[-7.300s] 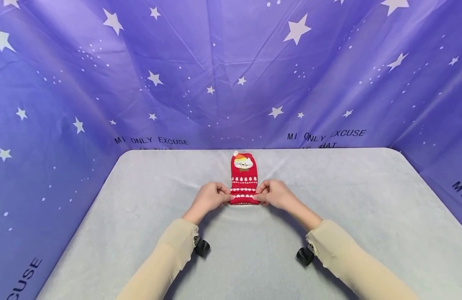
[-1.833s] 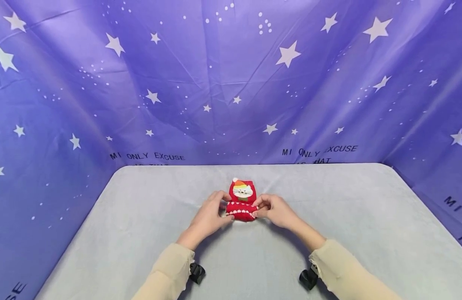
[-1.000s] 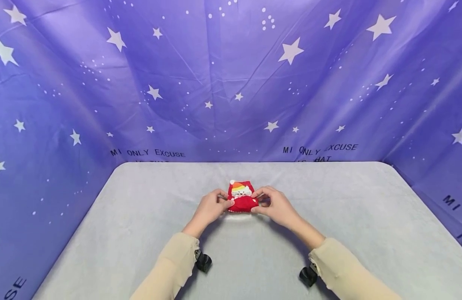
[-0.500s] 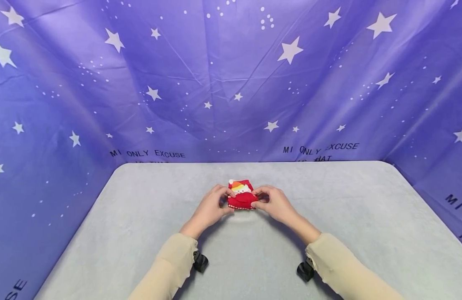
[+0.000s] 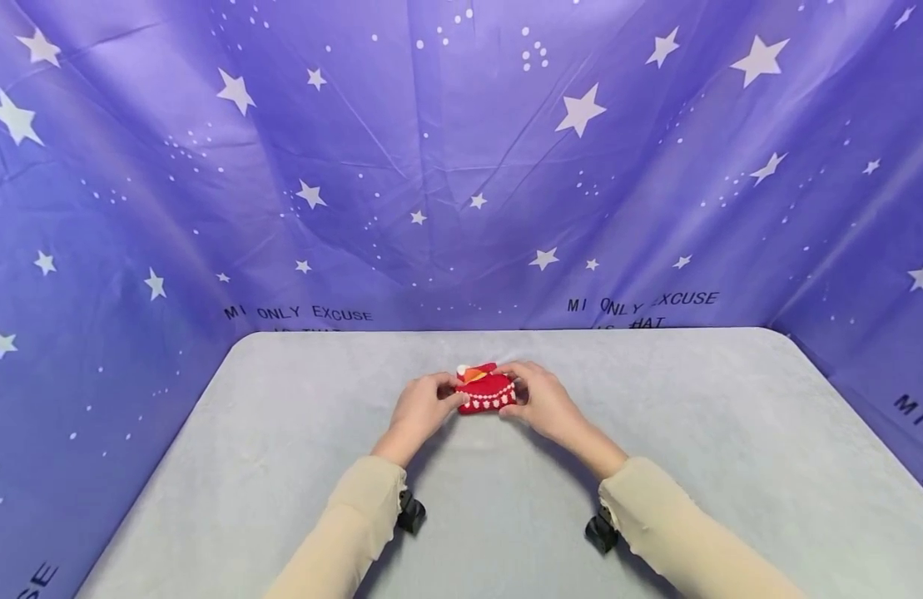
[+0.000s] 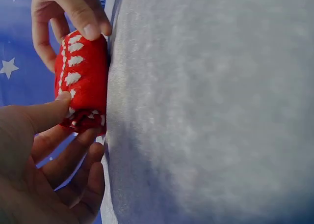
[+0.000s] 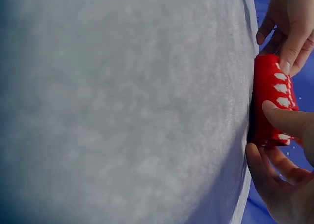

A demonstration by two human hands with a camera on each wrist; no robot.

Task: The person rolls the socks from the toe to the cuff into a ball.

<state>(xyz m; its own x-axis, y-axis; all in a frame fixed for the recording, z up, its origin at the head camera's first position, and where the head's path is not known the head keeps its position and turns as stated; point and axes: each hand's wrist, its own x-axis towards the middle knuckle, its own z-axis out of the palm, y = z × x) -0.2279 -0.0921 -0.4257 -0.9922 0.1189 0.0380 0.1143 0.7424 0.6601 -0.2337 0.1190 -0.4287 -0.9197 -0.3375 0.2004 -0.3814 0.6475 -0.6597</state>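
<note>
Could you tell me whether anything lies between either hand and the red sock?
Nothing visible does. The left hand and right hand both pinch the rolled sock directly at its ends, on the grey table.

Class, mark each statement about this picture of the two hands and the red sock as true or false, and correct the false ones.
1. The red sock lies stretched out flat at full length. False: it is rolled into a short bundle.
2. Both hands hold it, the left hand and the right hand. True.
3. The sock rests on a wooden table. False: it rests on a grey cloth-covered table.
4. White shapes run in a row across the sock. True.
5. The backdrop is purple with white stars. True.
</note>
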